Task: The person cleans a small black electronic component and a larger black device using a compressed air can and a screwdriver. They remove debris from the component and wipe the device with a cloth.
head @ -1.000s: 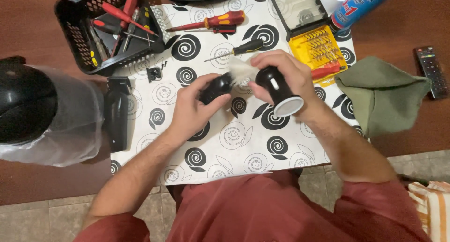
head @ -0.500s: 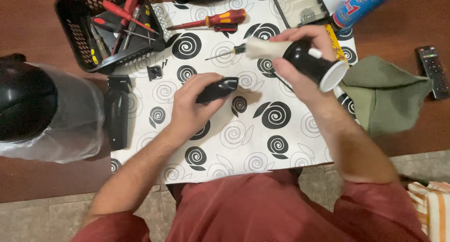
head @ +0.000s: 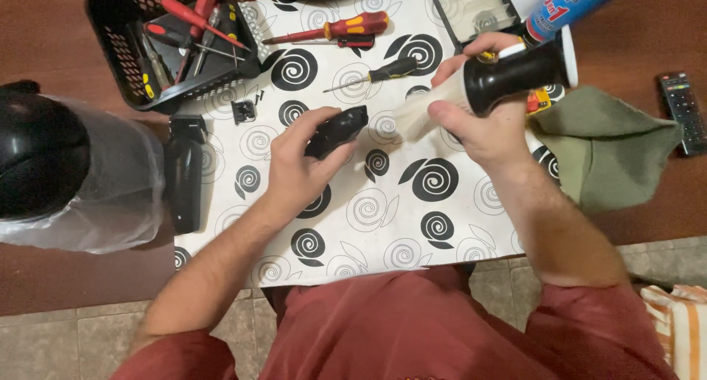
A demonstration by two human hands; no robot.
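Note:
My left hand (head: 298, 170) grips a small black plastic part (head: 337, 130) and holds it just above the white mat with black spirals (head: 383, 203). My right hand (head: 482, 122) is closed around a brush with a black handle (head: 519, 69) and a pale tuft of bristles (head: 416, 115). The bristles point left toward the black part, a short gap away from it. The brush's white-rimmed base points to the right.
A black basket of screwdrivers (head: 173, 45) sits at the back left. Loose screwdrivers (head: 335, 30) lie on the mat. A black clipper body (head: 184, 174) and a plastic-wrapped black object (head: 66, 166) are at left. A green cloth (head: 607, 148), remote (head: 681, 107), spray can (head: 571, 4) and bit case (head: 471, 12) are at right.
My right hand has swung the brush up and right, away from the black part, then turned it so the bristles point back toward the part. My left hand stayed nearly still.

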